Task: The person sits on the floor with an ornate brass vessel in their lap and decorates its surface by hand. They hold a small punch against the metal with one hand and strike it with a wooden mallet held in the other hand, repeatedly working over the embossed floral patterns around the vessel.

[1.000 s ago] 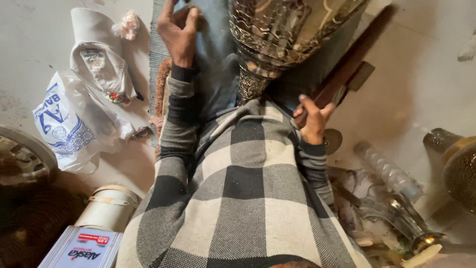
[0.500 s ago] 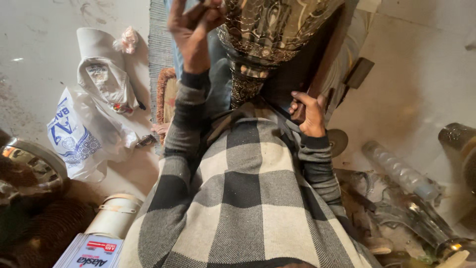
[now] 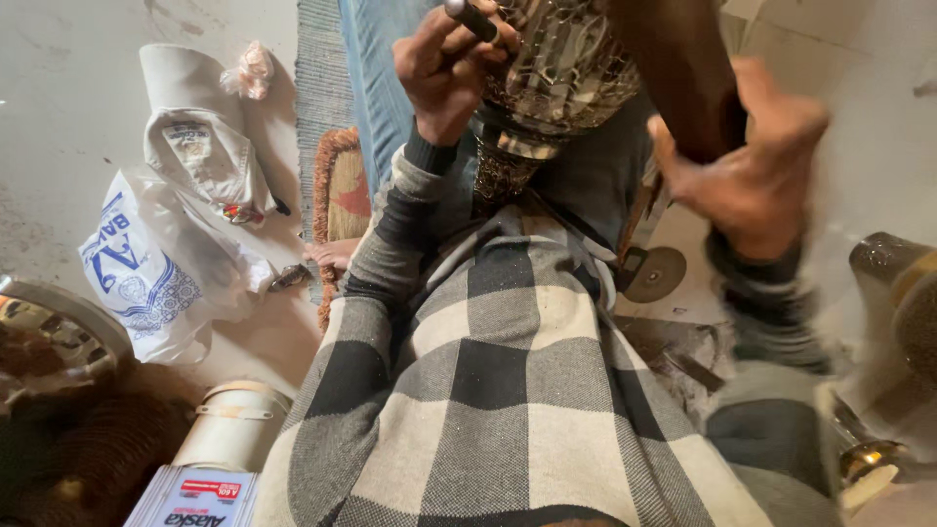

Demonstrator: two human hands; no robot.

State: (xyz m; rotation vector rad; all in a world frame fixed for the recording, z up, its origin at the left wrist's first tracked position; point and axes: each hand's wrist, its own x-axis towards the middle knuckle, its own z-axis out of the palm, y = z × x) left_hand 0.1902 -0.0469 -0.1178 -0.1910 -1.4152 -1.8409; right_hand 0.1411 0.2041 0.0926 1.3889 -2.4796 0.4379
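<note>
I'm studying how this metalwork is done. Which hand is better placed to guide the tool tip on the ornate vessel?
Left, likely: the left hand grips the small dark tool against the ornate metal vessel. The right hand is blurred, off to the vessel's side.

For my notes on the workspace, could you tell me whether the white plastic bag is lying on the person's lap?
No, the white plastic bag lies on the floor beside the person, apart from the checked garment.

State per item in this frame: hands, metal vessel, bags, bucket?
left hand: gripping a thin dark tool against the vessel
right hand: raised, blurred, around a dark wooden handle
ornate metal vessel: on the lap
white plastic bags: crumpled
white bucket: upright
</note>
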